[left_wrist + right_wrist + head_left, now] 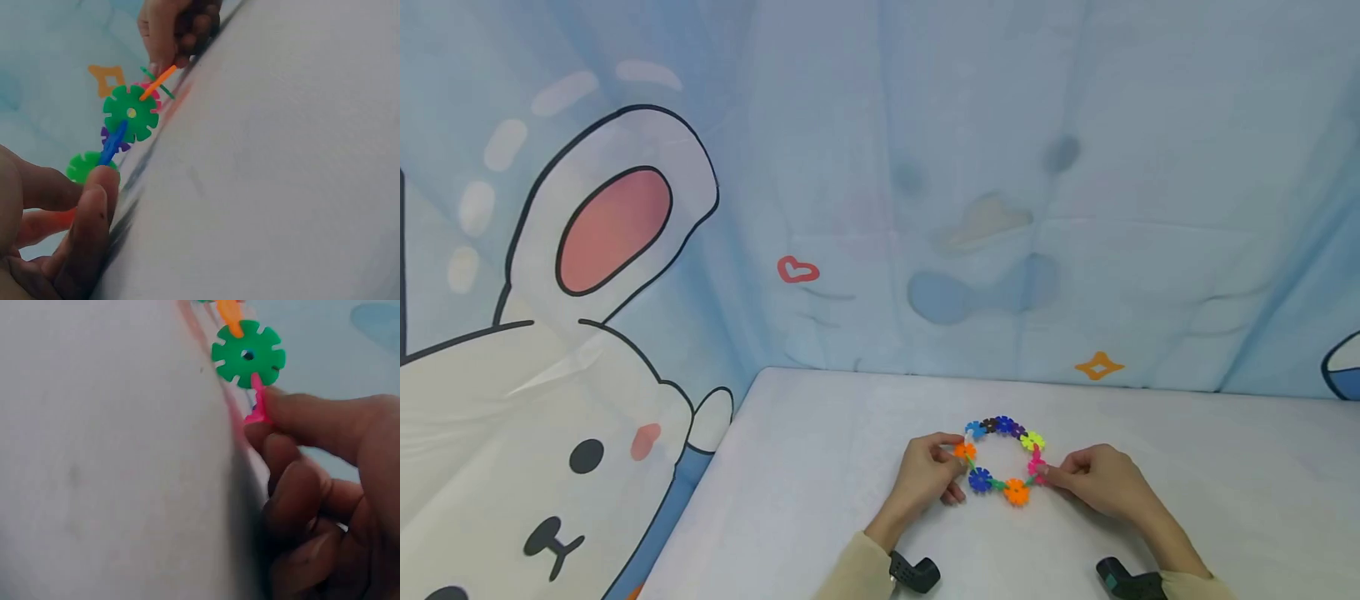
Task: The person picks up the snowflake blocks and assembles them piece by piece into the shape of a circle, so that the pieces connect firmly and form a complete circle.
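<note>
A ring of notched plastic snowflake discs [1003,425] in many colours lies on the white table in the head view. My left hand [925,471] pinches an orange disc [966,451] at the ring's left side. On the opposite side, my right hand [1097,479] pinches a pink disc [1037,467] between thumb and finger. Along the near edge are a blue disc [981,480] and another orange disc [1017,492]. The right wrist view shows the pink disc [258,403] slotted into a green disc [248,355]. In the left wrist view, fingers partly hide the orange piece.
The white tabletop [820,450] meets a pale blue cloth backdrop [1150,275] at its far edge. A printed white rabbit [512,433] covers the cloth at the left. Dark wrist devices [916,573] sit by both sleeves.
</note>
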`<state>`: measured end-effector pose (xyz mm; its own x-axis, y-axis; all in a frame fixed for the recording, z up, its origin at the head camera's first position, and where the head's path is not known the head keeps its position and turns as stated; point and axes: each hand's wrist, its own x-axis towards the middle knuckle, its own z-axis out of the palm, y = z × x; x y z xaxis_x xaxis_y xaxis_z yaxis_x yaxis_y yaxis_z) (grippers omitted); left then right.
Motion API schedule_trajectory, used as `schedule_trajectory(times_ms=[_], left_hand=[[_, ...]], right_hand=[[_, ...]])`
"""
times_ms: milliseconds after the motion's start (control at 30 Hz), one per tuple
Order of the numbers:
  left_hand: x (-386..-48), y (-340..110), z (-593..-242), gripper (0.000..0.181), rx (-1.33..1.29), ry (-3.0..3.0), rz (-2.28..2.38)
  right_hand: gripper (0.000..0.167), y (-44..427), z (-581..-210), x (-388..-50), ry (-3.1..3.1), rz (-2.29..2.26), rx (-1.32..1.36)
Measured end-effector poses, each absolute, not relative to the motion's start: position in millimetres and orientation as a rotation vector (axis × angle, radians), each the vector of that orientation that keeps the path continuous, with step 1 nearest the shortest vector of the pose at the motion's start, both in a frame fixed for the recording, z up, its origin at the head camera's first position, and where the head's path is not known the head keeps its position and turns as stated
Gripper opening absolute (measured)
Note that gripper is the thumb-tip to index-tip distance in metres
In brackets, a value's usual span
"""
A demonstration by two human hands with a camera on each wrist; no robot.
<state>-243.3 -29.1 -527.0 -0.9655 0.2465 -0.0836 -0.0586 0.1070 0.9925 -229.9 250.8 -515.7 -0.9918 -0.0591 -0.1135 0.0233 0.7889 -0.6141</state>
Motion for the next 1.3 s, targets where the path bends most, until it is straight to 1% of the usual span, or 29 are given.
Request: schedule_trajectory(times_ms=[100, 300, 600, 1300], left_hand=[[-243, -27, -529, 0.041, 0.189, 2.201, 1.944], [-244, -26, -532, 0.035, 0.206, 2.242, 1.922], [-246, -26, -532, 0.032, 0.221, 2.281, 1.898], [-245, -24, -532, 0.03, 0.176, 2.239, 1.96]], right_hand=[[0.038, 255, -520, -230, 2.808, -1.039, 0.005], [0.043, 265, -527, -232, 2.685, -1.202, 0.1], [0.045, 266, -525, -232, 2.666, -1.281, 0.131], [0.036, 273, -527, -234, 2.622, -1.388, 0.146]])
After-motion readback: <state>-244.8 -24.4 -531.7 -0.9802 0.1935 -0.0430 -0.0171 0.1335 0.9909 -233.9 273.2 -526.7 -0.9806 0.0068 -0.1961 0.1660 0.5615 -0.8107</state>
